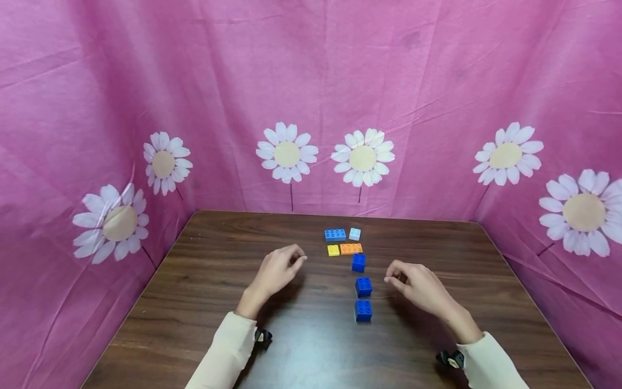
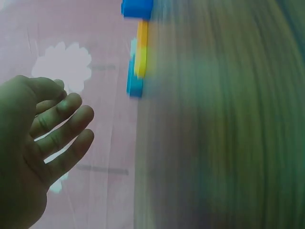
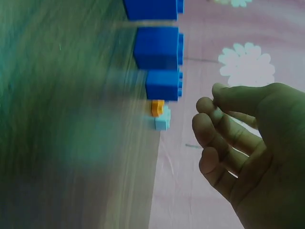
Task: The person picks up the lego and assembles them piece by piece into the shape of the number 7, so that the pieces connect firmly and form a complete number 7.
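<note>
Both hands hover over the table with nothing in them. In the head view my left hand (image 1: 276, 270) is left of the bricks, its fingers loosely bent. My right hand (image 1: 421, 285) is to their right, fingers relaxed and curving inward. Between the hands, three dark blue square bricks run toward me: a far one (image 1: 358, 262), a middle one (image 1: 363, 287) and a near one (image 1: 363, 310). Behind them lie a flat orange brick (image 1: 351, 248) and a small yellow brick (image 1: 333, 250). Farther back are a long blue brick (image 1: 335, 235) and a small pale blue brick (image 1: 355, 234).
The brown wooden table (image 1: 194, 302) ends at a pink cloth (image 1: 311, 70) printed with white daisies, which hangs behind it and at both sides. A dark strap (image 1: 263, 339) sits at the left wrist, another strap (image 1: 450, 359) at the right.
</note>
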The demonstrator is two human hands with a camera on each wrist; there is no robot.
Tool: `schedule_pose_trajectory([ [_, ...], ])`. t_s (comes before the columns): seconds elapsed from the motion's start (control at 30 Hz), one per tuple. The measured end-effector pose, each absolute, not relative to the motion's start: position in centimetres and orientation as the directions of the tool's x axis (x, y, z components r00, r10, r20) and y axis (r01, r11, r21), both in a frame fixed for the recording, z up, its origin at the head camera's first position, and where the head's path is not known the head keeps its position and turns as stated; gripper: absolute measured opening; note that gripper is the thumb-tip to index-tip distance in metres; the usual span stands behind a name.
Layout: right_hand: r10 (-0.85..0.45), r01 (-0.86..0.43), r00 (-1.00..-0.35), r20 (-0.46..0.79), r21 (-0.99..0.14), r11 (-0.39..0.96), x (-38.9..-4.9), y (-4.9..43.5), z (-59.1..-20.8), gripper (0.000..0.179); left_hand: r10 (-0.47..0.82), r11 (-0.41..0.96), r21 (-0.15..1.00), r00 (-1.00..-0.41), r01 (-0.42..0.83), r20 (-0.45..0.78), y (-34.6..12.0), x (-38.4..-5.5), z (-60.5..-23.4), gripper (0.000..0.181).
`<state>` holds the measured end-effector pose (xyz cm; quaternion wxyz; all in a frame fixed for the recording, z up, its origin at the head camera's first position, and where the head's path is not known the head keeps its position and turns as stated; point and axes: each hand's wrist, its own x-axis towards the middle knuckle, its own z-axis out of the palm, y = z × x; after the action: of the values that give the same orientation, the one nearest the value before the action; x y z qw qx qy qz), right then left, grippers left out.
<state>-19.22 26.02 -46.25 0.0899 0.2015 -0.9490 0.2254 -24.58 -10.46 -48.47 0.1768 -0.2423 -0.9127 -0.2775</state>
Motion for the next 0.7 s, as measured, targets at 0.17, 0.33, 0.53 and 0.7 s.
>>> schedule_pose_trajectory([
  [0.17,-0.405,-0.476,-0.879,0.251,-0.431,0.767,-18.6,24.9,-46.5,0.018,0.423,0.648,0.472,-0.798,0.598,0.429,-7.6,-24.1,-48.4,0.010],
  [0.33,-0.414,-0.458,-0.888,0.201,-0.470,0.755,-18.1,23.9,-46.9,0.009,0.477,0.580,0.529,-0.784,0.620,0.397,-5.1,-23.7,-48.5,0.010],
  [0.53,-0.446,-0.479,-0.874,0.191,-0.489,0.729,-17.3,22.8,-47.3,0.015,0.548,0.458,0.615,-0.749,0.642,0.373,-2.6,-23.5,-49.2,0.013],
  [0.7,-0.486,-0.512,-0.854,0.188,-0.471,0.718,-16.5,22.4,-47.8,0.023,0.601,0.433,0.645,-0.735,0.630,0.315,-0.9,-23.2,-49.8,0.021],
])
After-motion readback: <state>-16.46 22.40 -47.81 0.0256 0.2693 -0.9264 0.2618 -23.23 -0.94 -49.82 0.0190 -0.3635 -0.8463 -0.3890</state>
